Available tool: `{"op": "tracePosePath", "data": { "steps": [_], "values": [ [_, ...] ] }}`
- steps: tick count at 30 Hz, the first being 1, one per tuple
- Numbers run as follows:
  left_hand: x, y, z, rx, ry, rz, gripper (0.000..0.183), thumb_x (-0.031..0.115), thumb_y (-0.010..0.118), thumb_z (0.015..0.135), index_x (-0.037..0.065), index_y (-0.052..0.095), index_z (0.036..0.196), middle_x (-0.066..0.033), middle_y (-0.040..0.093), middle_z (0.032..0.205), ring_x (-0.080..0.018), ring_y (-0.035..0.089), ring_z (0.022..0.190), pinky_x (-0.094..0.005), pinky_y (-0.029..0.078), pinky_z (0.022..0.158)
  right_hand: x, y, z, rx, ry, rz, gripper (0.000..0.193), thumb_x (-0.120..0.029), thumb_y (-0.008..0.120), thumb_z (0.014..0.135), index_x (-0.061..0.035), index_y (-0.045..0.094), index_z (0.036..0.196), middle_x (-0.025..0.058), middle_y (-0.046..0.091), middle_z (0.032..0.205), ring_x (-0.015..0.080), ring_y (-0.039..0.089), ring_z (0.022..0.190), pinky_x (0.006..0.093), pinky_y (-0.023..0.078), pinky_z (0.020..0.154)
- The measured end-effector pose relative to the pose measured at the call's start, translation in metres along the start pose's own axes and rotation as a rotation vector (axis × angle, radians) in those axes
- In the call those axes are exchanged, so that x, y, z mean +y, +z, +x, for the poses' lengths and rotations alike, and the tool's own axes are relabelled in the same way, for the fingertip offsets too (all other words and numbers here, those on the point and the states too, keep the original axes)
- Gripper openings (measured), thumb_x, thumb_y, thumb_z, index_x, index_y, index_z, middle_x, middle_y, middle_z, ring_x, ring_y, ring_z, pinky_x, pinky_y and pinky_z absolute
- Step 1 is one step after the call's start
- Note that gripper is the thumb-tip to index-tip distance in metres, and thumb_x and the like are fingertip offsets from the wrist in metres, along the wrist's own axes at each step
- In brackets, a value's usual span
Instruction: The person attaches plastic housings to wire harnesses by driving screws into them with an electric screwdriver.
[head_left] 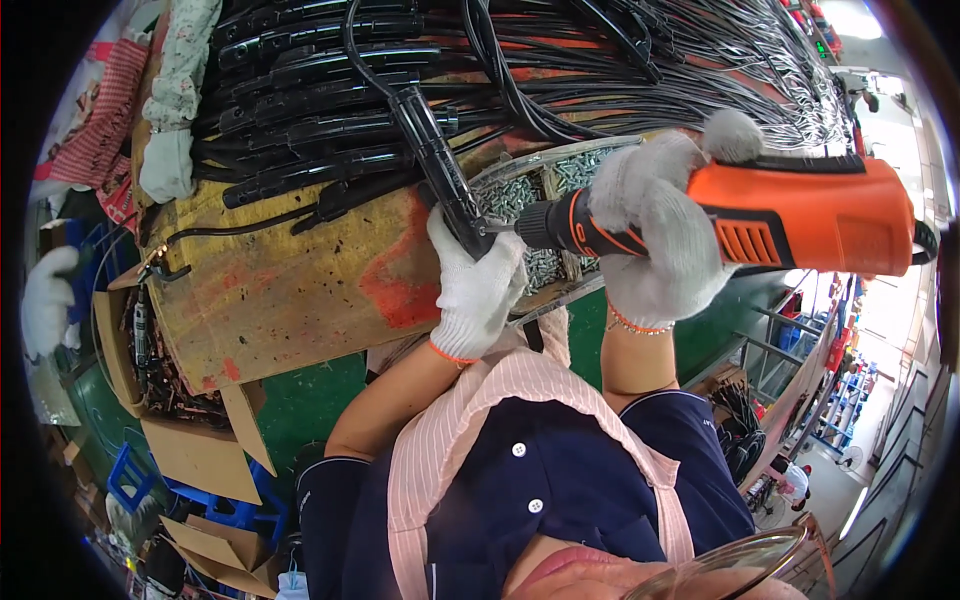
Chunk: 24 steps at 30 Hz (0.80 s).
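Note:
My left hand [478, 295], in a white knit glove, is closed around the lower end of a black tubular handle [440, 150]. The handle slants up and away to the left, and a black cable leaves its far end. In my gloved right hand [660, 225] is an orange and black electric screwdriver [800, 215], lying almost level. Its bit reaches left to the near end of the handle, by my left fingertips. Whether a screw sits at the tip is too small to tell. Beneath the screwdriver's nose are small silver screws [512, 198] in a divided tray.
Several similar black handles [330, 130] lie in a row at the far left, with bundled black cables [620, 110] beside them. The worn yellow-and-red table [270, 300] has its front edge near me. A cardboard box [190, 450] stands lower left; another person's gloved hand [48, 300] shows far left.

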<state>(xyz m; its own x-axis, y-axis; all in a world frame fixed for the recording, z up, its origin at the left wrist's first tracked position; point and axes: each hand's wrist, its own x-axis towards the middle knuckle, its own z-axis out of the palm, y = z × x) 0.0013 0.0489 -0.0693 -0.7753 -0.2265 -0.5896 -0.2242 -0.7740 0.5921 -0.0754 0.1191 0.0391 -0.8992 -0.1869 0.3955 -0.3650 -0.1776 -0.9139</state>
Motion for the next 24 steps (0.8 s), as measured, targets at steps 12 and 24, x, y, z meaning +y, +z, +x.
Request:
{"op": "tracePosePath", "data": {
  "steps": [12, 24],
  "values": [
    [0.017, 0.008, -0.015, -0.048, 0.292, 0.074, 0.045, 0.003, 0.055, 0.092, 0.014, 0.03, 0.13, -0.0021, 0.048, 0.069, -0.0101, 0.045, 0.046, -0.0243, 0.038, 0.041, -0.029, -0.07, -0.017, 0.329, -0.354, 0.757, 0.035, 0.003, 0.054, 0.085, -0.0043, 0.044, 0.118, -0.0016, 0.046, 0.071, 0.0076, 0.044, 0.057, 0.0247, 0.042, 0.052],
    [0.051, 0.248, 0.068, -0.366, 0.372, 0.815, 0.114, 0.033, 0.072, 0.081, 0.009, -0.015, 0.15, -0.0185, 0.055, 0.123, -0.0216, 0.06, 0.103, -0.0329, 0.044, 0.097, -0.02, -0.166, -0.055, 0.879, -0.225, 0.502, 0.057, 0.007, 0.057, 0.085, -0.0066, 0.034, 0.135, 0.0094, 0.05, 0.12, 0.0099, 0.051, 0.069, 0.0274, 0.045, 0.055]
  ]
}}
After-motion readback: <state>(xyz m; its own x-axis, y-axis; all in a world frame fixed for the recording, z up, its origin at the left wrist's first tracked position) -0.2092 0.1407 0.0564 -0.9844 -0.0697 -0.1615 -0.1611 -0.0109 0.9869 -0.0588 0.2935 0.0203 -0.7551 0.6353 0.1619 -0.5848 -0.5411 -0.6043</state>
